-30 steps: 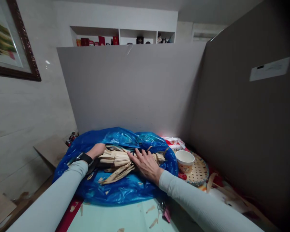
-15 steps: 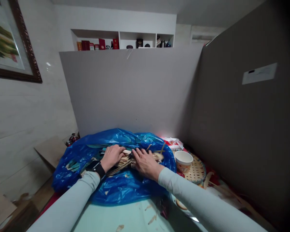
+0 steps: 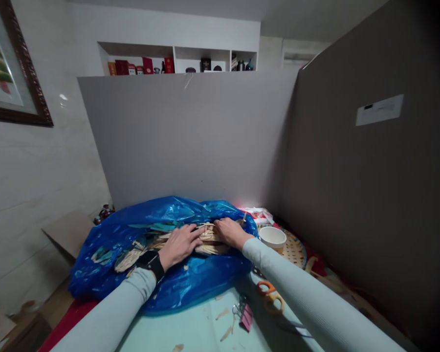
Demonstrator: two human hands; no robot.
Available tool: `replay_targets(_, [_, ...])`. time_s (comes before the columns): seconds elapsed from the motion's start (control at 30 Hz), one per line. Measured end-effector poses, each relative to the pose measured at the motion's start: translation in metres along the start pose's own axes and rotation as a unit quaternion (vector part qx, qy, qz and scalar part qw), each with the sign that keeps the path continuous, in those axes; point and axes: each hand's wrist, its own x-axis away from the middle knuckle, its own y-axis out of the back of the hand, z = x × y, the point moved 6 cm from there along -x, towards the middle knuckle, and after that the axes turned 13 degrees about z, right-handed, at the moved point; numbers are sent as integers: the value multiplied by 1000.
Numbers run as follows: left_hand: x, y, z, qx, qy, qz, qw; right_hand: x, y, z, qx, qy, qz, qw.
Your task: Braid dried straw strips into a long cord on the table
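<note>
A crumpled blue plastic bag (image 3: pixel 185 288) lies spread on the table, holding a heap of pale dried plant strips (image 3: pixel 209 235) that look like husk or straw. My left hand (image 3: pixel 179 245), with a black watch on its wrist, rests on the heap, its fingers stretched over the strips. On the heap's right side, my right hand (image 3: pixel 231 233) has its fingers bent and closed on the strips; its fingertips are partly hidden. A braided-looking straw piece (image 3: pixel 130 256) sits in the bag left of my left hand.
A white paper bowl (image 3: pixel 273 237) stands on a round woven tray (image 3: pixel 295 252) at right. Orange-handled scissors (image 3: pixel 275 300) and a pink binder clip (image 3: pixel 246 318) lie near my right forearm. Husk scraps dot the pale green table (image 3: pixel 190 335). Grey panels (image 3: pixel 198 137) enclose the back and right.
My left hand has slid right and lower across the strips. My right hand has moved up and back, uncovering more strips. The scissors and binder clip now show more fully as the view shifts.
</note>
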Motion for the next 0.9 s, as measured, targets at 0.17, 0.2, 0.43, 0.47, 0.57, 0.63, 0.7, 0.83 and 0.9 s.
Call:
replay_targets(0.17, [-24, -2, 28, 60, 14, 17, 998, 27, 23, 7, 1, 30, -55, 998])
replay_targets(0.2, [-28, -2, 30, 72, 13, 22, 997, 34, 26, 10, 6, 39, -71, 997])
replay_targets(0.43, [-34, -3, 35, 117, 15, 59, 991, 46, -9, 36, 31, 104, -58, 992])
replay_targets(0.47, [-34, -3, 35, 119, 19, 61, 991, 43, -14, 33, 29, 93, -55, 994])
replay_targets(0.57, [-32, -7, 34, 120, 24, 61, 991, 35, -20, 24, 19, 66, -56, 996])
replay_targets(0.63, [-31, -10, 34, 119, 27, 59, 991, 34, -18, 22, 15, 62, -58, 996])
replay_targets(0.7, [-30, -13, 34, 118, 32, 57, 991, 35, -15, 23, 17, 62, -64, 996])
replay_targets(0.83, [-23, -16, 34, 119, 33, 61, 990, 35, -14, 32, 36, 61, -76, 995])
replay_targets(0.9, [-19, -16, 33, 119, 26, 68, 990, 34, -17, 36, 43, 69, -72, 994])
